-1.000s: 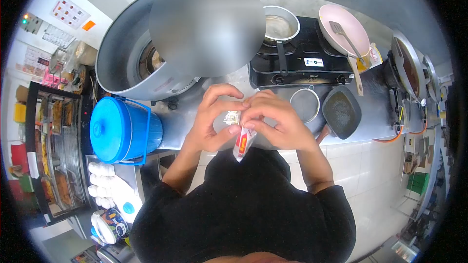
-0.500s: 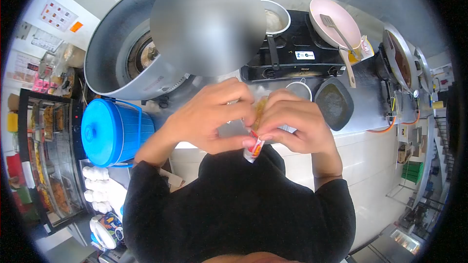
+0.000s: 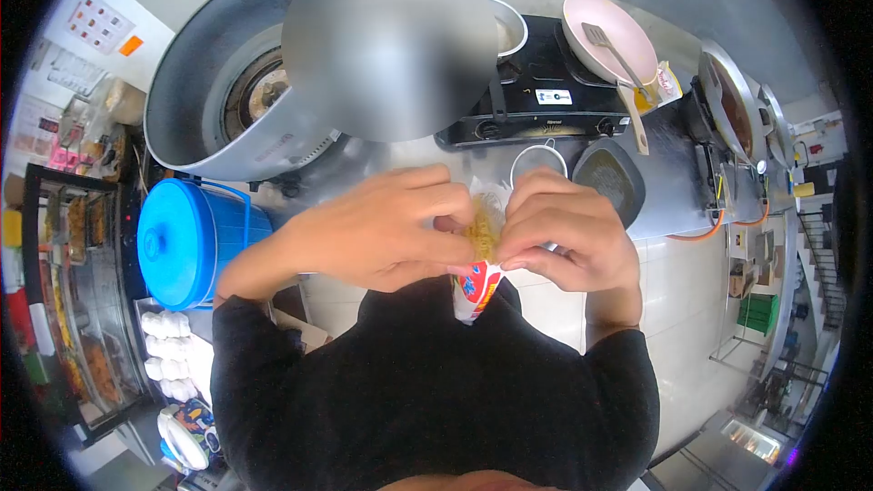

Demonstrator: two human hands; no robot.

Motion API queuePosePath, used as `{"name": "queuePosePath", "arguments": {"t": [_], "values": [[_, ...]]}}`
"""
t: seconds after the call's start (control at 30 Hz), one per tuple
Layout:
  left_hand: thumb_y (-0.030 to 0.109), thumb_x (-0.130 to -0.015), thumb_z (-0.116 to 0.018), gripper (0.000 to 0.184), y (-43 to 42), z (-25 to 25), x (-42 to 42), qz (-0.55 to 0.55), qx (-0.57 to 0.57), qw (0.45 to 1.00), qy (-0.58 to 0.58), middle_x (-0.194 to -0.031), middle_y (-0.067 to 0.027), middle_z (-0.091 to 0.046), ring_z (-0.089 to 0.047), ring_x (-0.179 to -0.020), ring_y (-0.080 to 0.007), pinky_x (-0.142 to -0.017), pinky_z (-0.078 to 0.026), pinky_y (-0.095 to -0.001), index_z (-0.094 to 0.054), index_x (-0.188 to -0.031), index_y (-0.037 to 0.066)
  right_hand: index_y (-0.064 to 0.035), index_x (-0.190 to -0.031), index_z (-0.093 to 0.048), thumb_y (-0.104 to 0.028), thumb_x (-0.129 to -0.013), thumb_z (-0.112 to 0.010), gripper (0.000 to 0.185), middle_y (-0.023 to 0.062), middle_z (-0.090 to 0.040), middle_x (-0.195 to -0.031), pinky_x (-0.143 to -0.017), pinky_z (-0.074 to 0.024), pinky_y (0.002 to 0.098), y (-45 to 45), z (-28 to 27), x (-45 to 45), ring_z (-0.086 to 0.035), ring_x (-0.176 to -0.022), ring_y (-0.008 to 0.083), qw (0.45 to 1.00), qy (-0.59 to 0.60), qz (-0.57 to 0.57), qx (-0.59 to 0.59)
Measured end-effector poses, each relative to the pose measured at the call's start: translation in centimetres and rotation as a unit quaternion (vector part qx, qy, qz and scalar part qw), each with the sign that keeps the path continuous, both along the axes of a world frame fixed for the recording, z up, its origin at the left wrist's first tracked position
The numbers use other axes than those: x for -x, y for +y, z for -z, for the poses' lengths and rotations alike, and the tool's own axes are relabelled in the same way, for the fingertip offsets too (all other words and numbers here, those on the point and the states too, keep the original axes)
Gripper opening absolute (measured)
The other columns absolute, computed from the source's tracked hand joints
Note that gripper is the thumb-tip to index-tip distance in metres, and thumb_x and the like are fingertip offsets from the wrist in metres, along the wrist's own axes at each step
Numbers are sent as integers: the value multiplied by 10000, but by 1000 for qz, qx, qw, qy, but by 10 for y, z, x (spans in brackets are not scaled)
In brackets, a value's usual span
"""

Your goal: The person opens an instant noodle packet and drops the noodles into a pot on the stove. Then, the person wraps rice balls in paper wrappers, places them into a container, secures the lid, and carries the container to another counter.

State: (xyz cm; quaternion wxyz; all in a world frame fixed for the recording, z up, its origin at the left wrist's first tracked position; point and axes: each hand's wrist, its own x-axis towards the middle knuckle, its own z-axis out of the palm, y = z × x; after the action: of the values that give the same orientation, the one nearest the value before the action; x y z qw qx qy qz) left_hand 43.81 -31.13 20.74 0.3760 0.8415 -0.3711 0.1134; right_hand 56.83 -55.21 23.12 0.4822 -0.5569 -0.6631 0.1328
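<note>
Between my hands is a red and white instant noodle packet (image 3: 477,293), torn open at the top. A yellow block of dry noodles (image 3: 483,229) shows through the opening. My left hand (image 3: 396,229) is closed on the packet's left edge, its thumb and fingers pinching the wrapper. On the opposite edge my right hand (image 3: 571,235) pinches the wrapper between thumb and curled fingers. Just beyond the right hand a round white-rimmed vessel (image 3: 538,156) stands on the steel counter, partly hidden by that hand. A dark square pan (image 3: 611,177) lies beside it.
A black gas stove (image 3: 536,127) at the back carries a small pot (image 3: 512,29) and a pink frying pan (image 3: 611,32) with a spatula. To the left are a large grey metal burner drum (image 3: 195,64) and a blue lidded bucket (image 3: 173,241). A blurred disc hides the top centre.
The packet's mouth has widened and more noodles show above the wrapper. My hands have drawn slightly apart. The surroundings have shifted a little left in view.
</note>
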Motion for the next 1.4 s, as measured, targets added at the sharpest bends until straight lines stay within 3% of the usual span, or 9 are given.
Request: {"name": "queuePosePath", "arguments": {"t": [0.57,0.67,0.77,0.83,0.97,1.1,1.2,1.33,1.4], "values": [[314,-832,-843,206,15,-4,6,-202,-178,958,-97,-1007,-59,-559,-589,-899,-261,-746,-506,-386,-705,-912,183,-44,-1070,-689,-3,-786,-730,290,103,-672,-1014,-908,-507,460,12,15,1,-628,-1037,327,979,-170,81,78],[437,-718,-951,653,31,31,-1,-238,-54,967,-71,-1196,-102,-581,-609,-1084,-285,-900,-513,-395,-666,-1219,130,-28,-1066,-687,16,-792,-710,278,119,-671,-1034,-910,-530,453,23,18,-7,-624,-1035,339,985,-145,75,52],[513,-559,-1040,1258,19,80,-27,-185,337,923,23,-1432,-151,-506,-551,-1301,-292,-1059,-462,-412,-390,-1532,51,-29,-1071,-693,23,-801,-696,275,128,-680,-1055,-900,-541,449,42,20,-21,-621,-1033,344,988,-141,66,10],[534,-483,-1074,1583,15,132,-39,-129,357,918,118,-1584,-153,-380,-441,-1449,-258,-1176,-391,-432,-110,-1634,31,-31,-1064,-704,41,-796,-692,278,123,-692,-1055,-902,-545,442,55,24,-28,-628,-1028,342,989,-132,62,-18],[328,-605,-1055,1343,7,192,-47,-103,377,815,429,-1538,-141,-456,-455,-1453,-247,-1219,-363,-438,-219,-1614,30,-37,-1024,-725,81,-764,-690,287,101,-711,-1027,-911,-548,425,72,28,-45,-642,-1019,329,990,-123,60,-22],[219,-671,-1000,1118,1,181,-70,-216,414,861,204,-1464,-112,-526,-522,-1376,-245,-1171,-416,-436,-334,-1549,31,-39,-979,-744,57,-758,-678,250,107,-697,-1089,-922,-532,422,72,23,-69,-627,-1069,323,989,-135,63,6],[230,-654,-1001,1061,17,145,-96,-256,420,862,125,-1423,-127,-543,-547,-1335,-276,-1131,-442,-443,-395,-1500,28,-28,-941,-757,-65,-813,-697,146,171,-661,-1180,-1029,-478,455,75,19,-79,-584,-1153,382,972,-127,194,-16],[234,-614,-985,1056,52,119,-132,-407,191,893,-16,-1330,-169,-561,-584,-1225,-354,-1067,-472,-466,-430,-1494,51,-37,-1029,-819,-211,-903,-701,245,220,-631,-1299,-1085,-441,477,109,62,-138,-552,-1221,434,954,-88,283,46],[252,-601,-973,1054,63,94,-155,-452,54,885,-91,-1280,-183,-563,-590,-1165,-391,-1033,-486,-480,-448,-1498,78,15,-1112,-782,-258,-929,-712,337,225,-626,-1304,-1044,-473,418,128,77,-178,-599,-1246,363,949,-133,266,109]]}}
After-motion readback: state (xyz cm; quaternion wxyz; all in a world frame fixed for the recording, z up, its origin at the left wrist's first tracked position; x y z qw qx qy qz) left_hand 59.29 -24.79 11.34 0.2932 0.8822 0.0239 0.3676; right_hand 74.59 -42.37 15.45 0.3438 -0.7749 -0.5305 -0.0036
